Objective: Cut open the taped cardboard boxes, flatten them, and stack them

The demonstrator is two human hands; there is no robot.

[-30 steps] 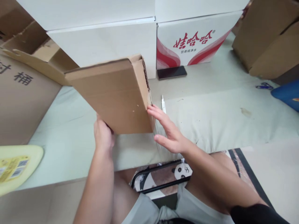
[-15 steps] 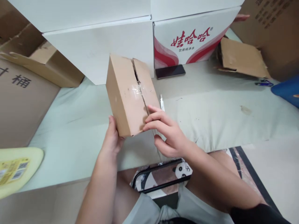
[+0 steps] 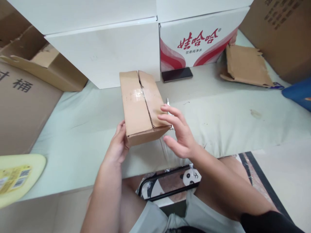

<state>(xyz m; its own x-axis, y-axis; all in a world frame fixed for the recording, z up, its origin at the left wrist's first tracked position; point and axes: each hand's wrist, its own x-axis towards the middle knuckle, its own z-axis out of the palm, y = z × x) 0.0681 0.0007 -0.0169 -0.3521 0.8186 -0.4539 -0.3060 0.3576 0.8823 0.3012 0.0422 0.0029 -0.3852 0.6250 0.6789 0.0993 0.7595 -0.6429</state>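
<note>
A small brown cardboard box (image 3: 136, 113) is tilted above the pale cloth in the middle of the head view. A seam runs along its top face, with clear tape across it and a narrow gap at the far end. My left hand (image 3: 118, 144) grips the box at its near left corner; some of those fingers are hidden beneath it. My right hand (image 3: 180, 131) is open, fingers spread, at the near right edge of the box. Whether its fingertips touch the cardboard I cannot tell. Partly hidden behind that hand lies a thin silvery object (image 3: 167, 102).
White cartons (image 3: 104, 55) stand along the back, with a dark phone (image 3: 177, 74) before them. Flattened cardboard (image 3: 250, 64) lies at right, near another person's hand (image 3: 233, 38). Large brown boxes flank both sides. A yellow-green container (image 3: 31, 165) sits at left, a blue object (image 3: 297, 95) at right.
The box has tipped so its near side face shows, and its far end has come lower. My right fingers have lifted and spread. The flattened cardboard at right has shifted towards me.
</note>
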